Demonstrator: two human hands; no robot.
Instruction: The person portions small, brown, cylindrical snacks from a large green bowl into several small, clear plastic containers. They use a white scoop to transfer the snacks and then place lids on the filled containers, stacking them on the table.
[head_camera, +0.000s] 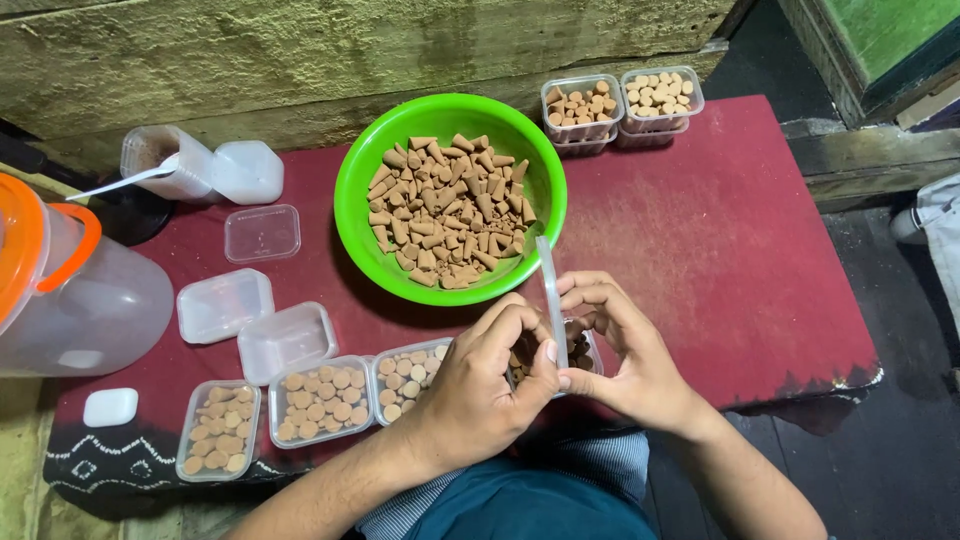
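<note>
Nearest, closing around a small clear box (580, 350) of brown cones at the front edge of the red table (720, 250): left hand (480, 390) with curled fingers gripping its near side, thumb pressing the upright clear lid (551, 300); right hand (625, 350) cupping the far side, fingertips touching the lid. Just left, lying in a row: three filled boxes (320, 400). Behind those, resting empty: two clear boxes (250, 325). Farther back, sitting mid-table: green bowl (450, 195) heaped with cones. Beyond, standing stacked at the far edge: more filled boxes (620, 110).
</note>
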